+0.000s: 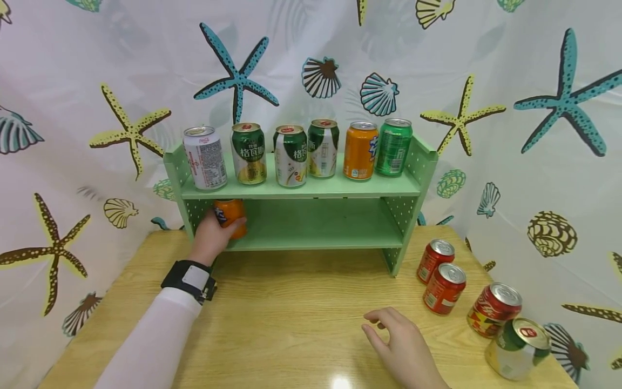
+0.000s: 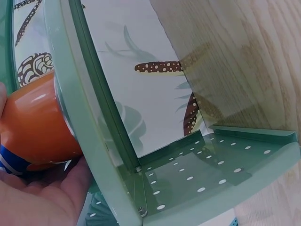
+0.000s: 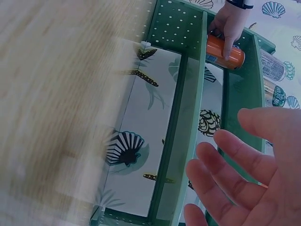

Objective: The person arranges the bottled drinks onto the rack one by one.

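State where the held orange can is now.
In the head view, the orange can is in the left hand, at the left end of the lower shelf.

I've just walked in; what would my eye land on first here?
Probably the six cans standing on top of the green shelf, against a starfish-printed backdrop. Next, an orange can held in the person's left grip, at the left end of the tier below. Four more cans, three red, stand on the wooden table at the right.

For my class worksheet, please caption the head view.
Left hand grips an orange can at the lower green shelf; the right hand is empty.
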### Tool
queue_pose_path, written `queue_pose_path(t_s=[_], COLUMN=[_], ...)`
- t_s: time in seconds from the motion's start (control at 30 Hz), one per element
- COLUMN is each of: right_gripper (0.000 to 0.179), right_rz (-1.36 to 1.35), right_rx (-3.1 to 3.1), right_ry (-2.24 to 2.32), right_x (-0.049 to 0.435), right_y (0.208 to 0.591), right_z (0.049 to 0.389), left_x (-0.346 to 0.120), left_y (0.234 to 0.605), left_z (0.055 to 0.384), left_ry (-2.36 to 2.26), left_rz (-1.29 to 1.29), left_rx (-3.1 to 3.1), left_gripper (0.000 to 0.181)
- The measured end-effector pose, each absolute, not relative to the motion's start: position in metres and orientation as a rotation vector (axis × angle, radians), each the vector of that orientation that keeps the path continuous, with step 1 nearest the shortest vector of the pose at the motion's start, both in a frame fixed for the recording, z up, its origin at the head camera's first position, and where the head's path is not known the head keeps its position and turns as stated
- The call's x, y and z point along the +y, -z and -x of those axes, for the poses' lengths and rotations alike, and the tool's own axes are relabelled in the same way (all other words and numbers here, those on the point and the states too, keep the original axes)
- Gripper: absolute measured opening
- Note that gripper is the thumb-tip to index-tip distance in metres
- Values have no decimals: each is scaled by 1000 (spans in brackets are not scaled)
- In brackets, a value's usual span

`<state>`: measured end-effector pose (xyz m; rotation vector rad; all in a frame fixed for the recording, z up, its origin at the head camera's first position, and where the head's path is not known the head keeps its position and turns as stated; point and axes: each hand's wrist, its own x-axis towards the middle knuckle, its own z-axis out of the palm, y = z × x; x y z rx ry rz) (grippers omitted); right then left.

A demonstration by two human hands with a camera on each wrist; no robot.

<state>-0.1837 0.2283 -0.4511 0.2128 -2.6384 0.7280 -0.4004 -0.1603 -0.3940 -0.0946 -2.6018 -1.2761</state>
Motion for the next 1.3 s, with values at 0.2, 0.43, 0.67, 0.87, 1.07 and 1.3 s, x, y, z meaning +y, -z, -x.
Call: queue_pose_path(t_s=[0.2, 0.43, 0.67, 0.87, 1.07, 1.3], right_gripper=[14, 16, 15, 15, 14, 13], right_rz=[-208, -238, -227, -215, -211, -205], right_rx=[-2641, -2603, -2619, -2628, -2649, -2665], right_ry=[-692, -686, -703, -704, -721, -741], right_x=[229, 230, 229, 229, 229, 229], right_y=[450, 451, 451, 451, 452, 454], right_z=[184, 184, 184, 183, 184, 184], left_x=[-160, -159, -158, -158, -158, -157], left_y=[395, 393, 392, 393, 393, 390], left_z=[400, 401, 402, 401, 396, 391], left_ry=[1289, 1298, 1302, 1320, 1325, 1331], left_rz=[87, 80, 81, 70, 58, 44], left_rx=[-2606, -2601, -2596, -2577, -2561, -2532], left_gripper=[82, 81, 81, 82, 81, 81])
